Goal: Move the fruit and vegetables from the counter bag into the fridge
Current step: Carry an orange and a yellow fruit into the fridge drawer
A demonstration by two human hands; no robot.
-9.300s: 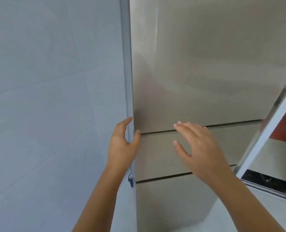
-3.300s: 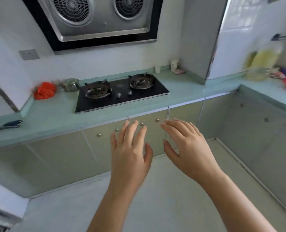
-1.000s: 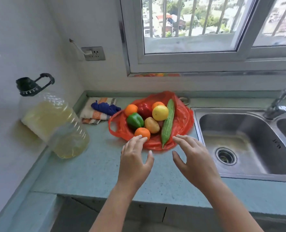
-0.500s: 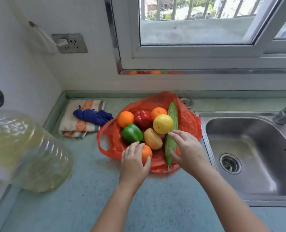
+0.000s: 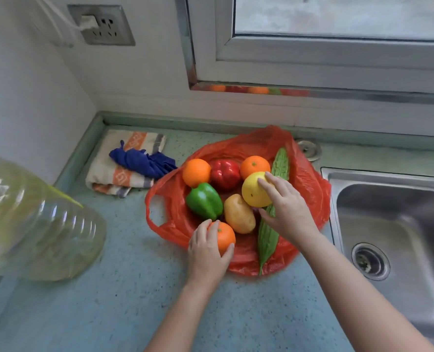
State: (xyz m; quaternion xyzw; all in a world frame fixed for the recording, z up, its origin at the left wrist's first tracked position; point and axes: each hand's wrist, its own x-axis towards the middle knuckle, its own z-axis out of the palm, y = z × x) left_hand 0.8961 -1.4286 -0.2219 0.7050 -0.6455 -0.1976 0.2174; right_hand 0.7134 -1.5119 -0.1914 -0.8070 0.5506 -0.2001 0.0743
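Note:
A red plastic bag (image 5: 310,184) lies spread open on the blue-green counter (image 5: 124,295). On it lie two oranges (image 5: 196,172) at the back, a red pepper (image 5: 225,174), a green pepper (image 5: 204,200), a potato (image 5: 238,214) and a long green gourd (image 5: 269,237). My left hand (image 5: 205,252) grips a third orange (image 5: 225,237) at the bag's front edge. My right hand (image 5: 284,207) curls round a yellow fruit (image 5: 252,190) in the middle. The fridge is out of view.
A large clear jug of yellowish oil (image 5: 33,224) stands at the left. A folded striped towel (image 5: 124,163) with a blue cloth (image 5: 142,161) lies behind the bag. The steel sink (image 5: 394,224) is at the right, with the window frame (image 5: 312,59) and wall socket (image 5: 101,24) behind.
I turned from the fridge past the stove to the counter. In the last second both hands reached into the bag; the left closed on the front orange, the right on the yellow fruit.

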